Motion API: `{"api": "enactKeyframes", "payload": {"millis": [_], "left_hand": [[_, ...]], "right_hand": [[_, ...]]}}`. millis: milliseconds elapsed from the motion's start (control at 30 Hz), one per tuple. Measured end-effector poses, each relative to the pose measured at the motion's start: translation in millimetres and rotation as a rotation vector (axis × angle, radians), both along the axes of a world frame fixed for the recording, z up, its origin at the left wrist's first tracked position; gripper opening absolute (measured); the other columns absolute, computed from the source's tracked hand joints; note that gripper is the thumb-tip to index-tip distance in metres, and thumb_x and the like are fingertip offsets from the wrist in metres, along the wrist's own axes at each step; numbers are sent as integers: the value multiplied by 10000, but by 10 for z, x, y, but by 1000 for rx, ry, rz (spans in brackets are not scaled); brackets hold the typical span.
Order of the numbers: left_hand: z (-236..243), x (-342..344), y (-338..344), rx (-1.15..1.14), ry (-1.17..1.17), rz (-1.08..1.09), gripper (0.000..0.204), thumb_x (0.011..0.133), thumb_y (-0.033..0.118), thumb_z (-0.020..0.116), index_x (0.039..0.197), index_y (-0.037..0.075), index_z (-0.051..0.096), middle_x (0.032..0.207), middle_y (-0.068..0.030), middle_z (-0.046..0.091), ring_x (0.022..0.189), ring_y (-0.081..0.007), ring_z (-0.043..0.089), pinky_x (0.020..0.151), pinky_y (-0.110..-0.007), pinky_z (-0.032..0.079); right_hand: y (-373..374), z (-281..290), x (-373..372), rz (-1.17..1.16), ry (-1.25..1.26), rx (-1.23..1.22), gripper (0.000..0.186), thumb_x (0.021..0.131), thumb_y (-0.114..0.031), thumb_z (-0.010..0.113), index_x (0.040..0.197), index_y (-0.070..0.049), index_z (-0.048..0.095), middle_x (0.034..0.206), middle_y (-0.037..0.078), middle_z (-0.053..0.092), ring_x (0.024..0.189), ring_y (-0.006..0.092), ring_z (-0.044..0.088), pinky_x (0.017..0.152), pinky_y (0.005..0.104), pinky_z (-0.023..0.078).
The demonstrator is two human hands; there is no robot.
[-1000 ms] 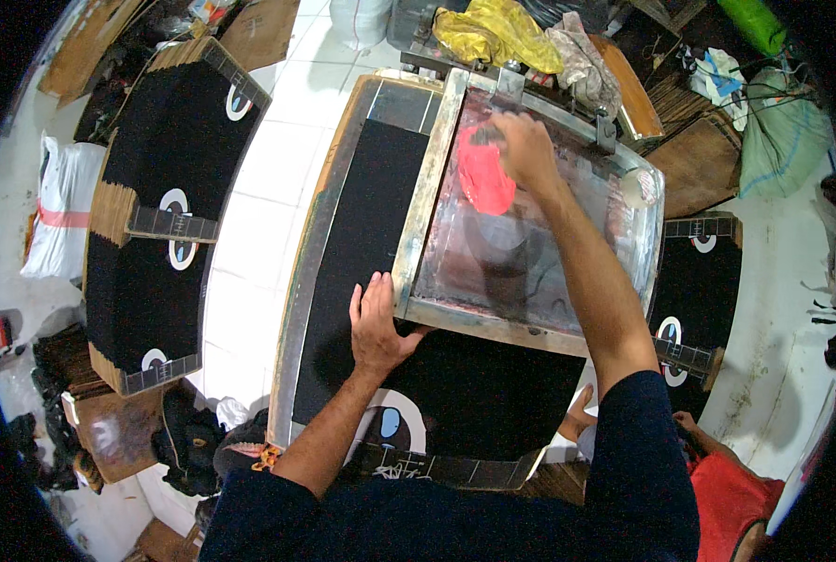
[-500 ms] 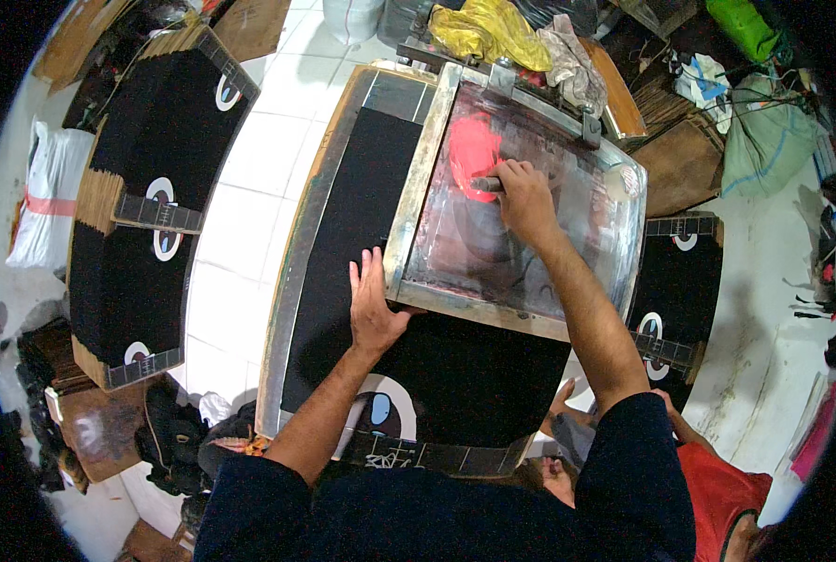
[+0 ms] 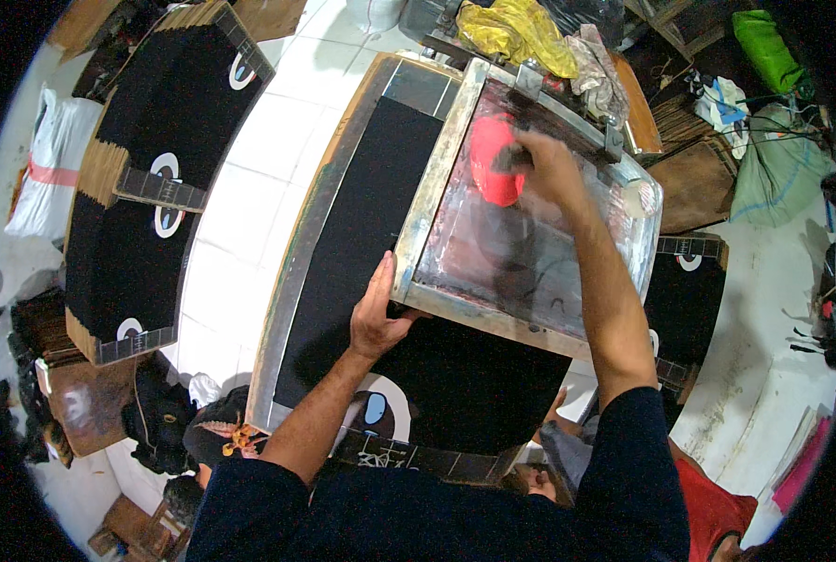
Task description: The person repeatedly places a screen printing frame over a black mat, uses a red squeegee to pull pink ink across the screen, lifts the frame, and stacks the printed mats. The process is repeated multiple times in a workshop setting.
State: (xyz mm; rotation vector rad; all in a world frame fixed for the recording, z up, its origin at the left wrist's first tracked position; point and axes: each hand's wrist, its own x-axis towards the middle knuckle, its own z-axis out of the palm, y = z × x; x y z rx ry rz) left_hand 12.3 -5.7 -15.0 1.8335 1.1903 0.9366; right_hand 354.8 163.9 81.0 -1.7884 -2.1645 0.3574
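A wooden-edged printing screen (image 3: 451, 145) lies over a board with black fabric (image 3: 352, 225). At its near left corner, my left hand (image 3: 377, 314) grips the frame, fingers along the outer side and thumb by the near edge. My right hand (image 3: 556, 173), smeared by motion, is closed around a dark squeegee (image 3: 508, 157), which is partly hidden and blurred. It is over the bright pink-red ink patch (image 3: 491, 140) on the mesh. A printed eye shape (image 3: 374, 409) shows on the fabric near my left forearm.
Metal clamps (image 3: 529, 81) join the screen's far edge. Black printed panels (image 3: 155, 178) lie on a stack at left, others (image 3: 685, 295) at right. A yellow cloth (image 3: 516, 33) lies at the back. Another person's red garment (image 3: 713, 510) shows at lower right.
My right hand has moved the squeegee a little farther away, into the ink patch. My left hand stays on the frame corner. The whole view has shifted slightly.
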Motion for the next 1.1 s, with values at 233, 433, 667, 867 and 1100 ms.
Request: {"api": "enactKeyframes", "payload": {"millis": [233,433,667,867,1100], "left_hand": [[-16,16,2,57,20,11,1061,700,105,909,1579,-16,327,1582,-256,425,1445,-377,467,1155,-402,444],[10,4,10,62,31,8,1070,694,157,931,1567,-26,339,1554,-288,442,1431,-395,478,1142,-412,463],[-90,18,17,160,-29,32,986,761,283,915,1522,-68,394,1538,-286,466,1440,-384,470,1183,-405,408],[133,74,3,200,-198,66,942,692,305,945,1486,25,523,1553,-263,461,1435,-377,476,1143,-443,464],[1629,379,482,303,-486,37,1094,733,201,893,1622,75,269,1508,-324,454,1313,-490,547,1048,-472,526]], "right_hand": [[207,-262,-12,-82,1,121,327,760,-43,711,1085,-41,673,1033,177,696,1040,415,649,880,506,528],[-956,-355,-309,-172,34,234,464,689,58,687,1122,-107,681,1068,114,668,1055,375,631,950,471,490],[-1473,-244,-744,-383,71,532,526,758,62,638,1251,-106,711,1276,117,705,1235,312,643,1040,431,490],[-2040,-17,-1476,-394,563,666,534,1028,-407,621,1314,44,625,1321,182,673,1249,325,638,1070,445,517],[-1540,857,-1175,-540,185,1044,286,1051,-127,614,1287,33,634,1268,170,705,1144,268,686,982,399,555]]}}
